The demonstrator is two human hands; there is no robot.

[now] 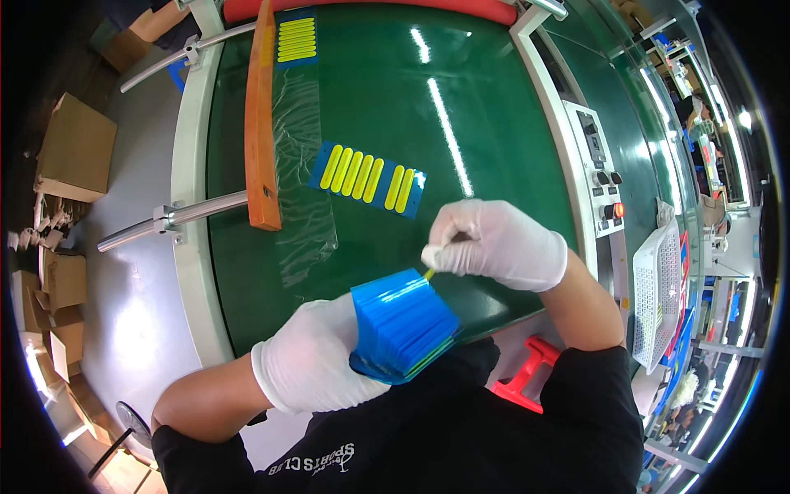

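My left hand (309, 358), in a white glove, is wrapped round a thick stack of blue sheets (403, 325) close to my body, its edges fanned out toward the right. At the stack's upper right corner my right hand (504, 247), gloved in white too, pinches a small yellow-green piece (429, 274); most of it is hidden by the fingers and the stack. Beyond the hands, a blue card with yellow oblong strips (388, 196) lies at a slant on the green conveyor belt (370, 90). A similar card (296, 39) lies at the far left of the belt.
An orange guide bar (262, 123) on metal rods runs along the belt's left side, beside a strip of clear film (304, 165). At right are a control panel (605, 169) and a white basket (656, 288). Cardboard boxes (76, 148) stand far left.
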